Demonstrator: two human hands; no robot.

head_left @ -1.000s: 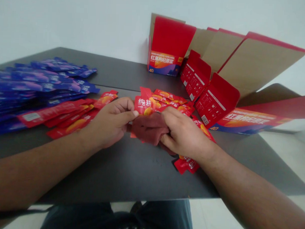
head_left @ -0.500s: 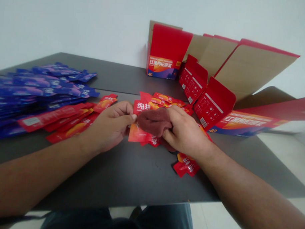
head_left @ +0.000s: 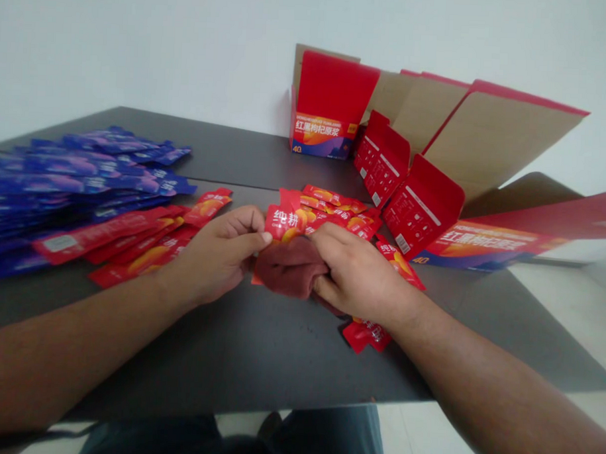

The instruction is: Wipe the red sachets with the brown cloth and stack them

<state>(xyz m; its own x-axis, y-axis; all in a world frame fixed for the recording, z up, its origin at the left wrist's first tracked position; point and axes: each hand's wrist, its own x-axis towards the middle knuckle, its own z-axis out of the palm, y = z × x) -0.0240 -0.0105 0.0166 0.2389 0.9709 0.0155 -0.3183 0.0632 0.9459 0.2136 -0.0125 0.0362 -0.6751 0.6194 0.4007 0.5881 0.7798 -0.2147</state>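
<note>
My left hand [head_left: 232, 251] pinches the left edge of a red sachet [head_left: 285, 218] with white lettering and an orange print. In my right hand [head_left: 354, 272] is a bunched brown cloth [head_left: 292, 266], which covers the lower part of that sachet. Beyond my hands lies a pile of similar red sachets [head_left: 334, 201]. A few more red sachets [head_left: 363, 336] stick out from under my right wrist, partly hidden. Beside my left forearm rest other red sachets [head_left: 156, 252].
A heap of blue sachets [head_left: 86, 173] covers the left of the dark table [head_left: 228, 370]. Open red cardboard boxes [head_left: 323, 132] with raised flaps stand at the back and right. A white wall [head_left: 165, 50] is behind the table.
My right hand and the brown cloth have moved down and slightly left over the sachet, uncovering more of its upper part. My left hand keeps its pinch in nearly the same place.
</note>
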